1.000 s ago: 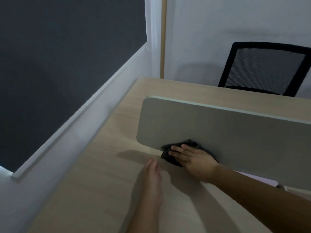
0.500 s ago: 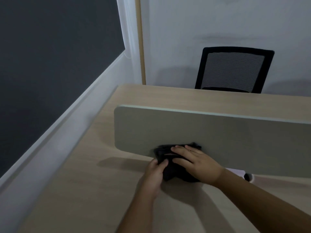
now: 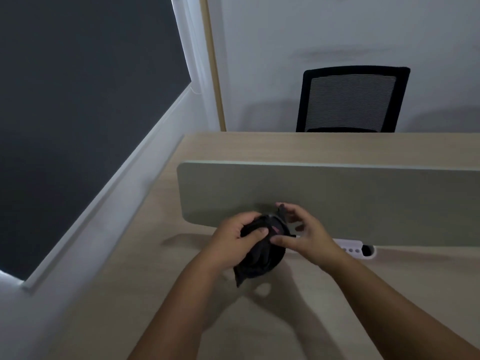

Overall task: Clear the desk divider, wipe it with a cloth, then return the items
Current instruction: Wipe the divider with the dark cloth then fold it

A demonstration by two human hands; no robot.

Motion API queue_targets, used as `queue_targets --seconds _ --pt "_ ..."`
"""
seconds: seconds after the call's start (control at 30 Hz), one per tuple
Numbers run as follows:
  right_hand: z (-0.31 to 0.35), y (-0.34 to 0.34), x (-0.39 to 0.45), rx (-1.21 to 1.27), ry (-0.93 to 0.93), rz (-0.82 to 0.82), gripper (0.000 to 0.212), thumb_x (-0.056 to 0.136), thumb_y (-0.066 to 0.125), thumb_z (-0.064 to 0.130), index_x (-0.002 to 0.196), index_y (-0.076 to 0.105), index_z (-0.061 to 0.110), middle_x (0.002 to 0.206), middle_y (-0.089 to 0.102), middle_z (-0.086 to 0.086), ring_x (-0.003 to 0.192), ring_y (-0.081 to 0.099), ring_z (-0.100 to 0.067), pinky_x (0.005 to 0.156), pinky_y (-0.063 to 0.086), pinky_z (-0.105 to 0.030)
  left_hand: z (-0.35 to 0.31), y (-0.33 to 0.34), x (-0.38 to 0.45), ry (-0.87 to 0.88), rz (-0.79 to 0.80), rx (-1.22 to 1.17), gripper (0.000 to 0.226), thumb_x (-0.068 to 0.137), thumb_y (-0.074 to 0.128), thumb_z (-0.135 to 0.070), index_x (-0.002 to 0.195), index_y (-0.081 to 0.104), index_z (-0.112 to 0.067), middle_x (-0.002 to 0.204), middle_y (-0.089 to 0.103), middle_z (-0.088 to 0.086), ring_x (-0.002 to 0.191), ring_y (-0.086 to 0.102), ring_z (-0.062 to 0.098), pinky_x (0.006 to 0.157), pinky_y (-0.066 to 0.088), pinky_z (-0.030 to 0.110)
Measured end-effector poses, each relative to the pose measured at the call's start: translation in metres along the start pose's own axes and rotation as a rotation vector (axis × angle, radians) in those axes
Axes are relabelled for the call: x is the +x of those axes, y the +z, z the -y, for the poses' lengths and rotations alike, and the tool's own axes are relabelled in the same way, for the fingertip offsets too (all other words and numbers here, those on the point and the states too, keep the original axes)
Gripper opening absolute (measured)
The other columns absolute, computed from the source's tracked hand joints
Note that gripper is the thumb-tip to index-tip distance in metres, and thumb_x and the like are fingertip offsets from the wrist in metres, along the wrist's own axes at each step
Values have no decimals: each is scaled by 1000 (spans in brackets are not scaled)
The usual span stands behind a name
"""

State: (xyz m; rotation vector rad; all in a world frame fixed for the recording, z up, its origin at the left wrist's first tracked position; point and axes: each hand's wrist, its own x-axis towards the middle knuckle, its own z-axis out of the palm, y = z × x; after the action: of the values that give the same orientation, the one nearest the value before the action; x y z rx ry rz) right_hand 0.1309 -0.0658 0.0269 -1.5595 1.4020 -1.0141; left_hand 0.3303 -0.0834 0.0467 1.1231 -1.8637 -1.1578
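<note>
Both grips meet on the dark cloth (image 3: pixel 261 249): my left hand (image 3: pixel 235 236) is clamped round its bunched body, my right hand (image 3: pixel 302 233) pinches its upper edge between thumb and fingers. Largest first: the counter (image 3: pixel 376 294) spans the view; the divider (image 3: pixel 337 196) stands upright across it, its end short of the counter's left edge; a white cable port (image 3: pixel 357 249) sits at its foot. The cloth hangs just before the divider's lower edge, apart from it. Judged step: refolding mid-wipe. Next: press a fresh face flat to the panel.
</note>
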Motion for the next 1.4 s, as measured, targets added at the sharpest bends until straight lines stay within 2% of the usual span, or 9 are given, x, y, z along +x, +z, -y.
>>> queue_targets --seconds 0.13,0.23,0.47,0.57,0.67,0.9,1.0,1.13,1.4 --pt "38 -11 -25 381 58 56 38 72 77 16 108 68 16 98 69 -5 87 65 -14 80 55 -29 -27 -8 -21 -24 37 20 27 88 58 -39 108 69 -24 103 74 0 101 68 19 90 53 44" --pt "53 -17 -52 377 108 104 21 86 65 8 106 70 10 86 69 -3 71 60 -4 65 47 -15 -39 -4 -45 -41 47 35 27 89 54 -43 106 70 -29 101 73 -6 100 67 13 94 52 41" --pt "45 -20 -103 549 257 88 16 88 62 11 99 73 9 70 65 5 63 45 -10 61 35 -22 -42 5 -95 62 27 59 22 90 54 -29 107 67 -32 96 60 -8 90 59 -2 82 48 17" --pt "48 -25 -122 632 287 -56 13 91 57 9 93 71 10 66 61 4 58 43 -10 57 32 -22 -48 14 -115 -54 -45 -130 18 87 59 -9 91 69 -22 104 56 -2 93 56 -7 88 41 12" --pt "51 -35 -130 558 310 -258 13 93 57 11 86 67 16 69 60 1 56 45 -13 53 32 -22 -43 15 -132 -225 53 -143 19 70 52 -16 71 67 -5 122 52 -1 100 54 -1 86 39 16" --pt "72 -63 -140 565 287 -416 12 94 55 9 85 64 12 78 63 -9 68 60 -23 63 52 -31 -30 13 -149 -481 331 229 41 61 56 -38 84 79 -14 141 47 -5 120 48 9 98 35 24" --pt "90 -64 -145 507 221 -289 9 93 57 10 89 66 11 80 63 -9 70 61 -22 62 52 -29 -55 29 -139 -342 270 196 31 78 67 -40 107 73 -31 136 45 -6 128 44 11 104 33 25" --pt "119 -62 -156 292 81 -23 12 92 58 9 97 68 7 78 65 -4 66 61 -11 58 50 -20 -103 58 -105 -27 114 239 53 86 65 -39 136 47 -39 139 41 -9 133 37 11 109 32 32" --pt "165 -97 -176 177 -59 12 11 93 57 10 94 67 13 80 67 1 74 64 -8 65 51 -21 -121 69 -91 19 156 83 28 72 77 -43 94 75 -26 116 58 -19 119 52 14 105 41 42"
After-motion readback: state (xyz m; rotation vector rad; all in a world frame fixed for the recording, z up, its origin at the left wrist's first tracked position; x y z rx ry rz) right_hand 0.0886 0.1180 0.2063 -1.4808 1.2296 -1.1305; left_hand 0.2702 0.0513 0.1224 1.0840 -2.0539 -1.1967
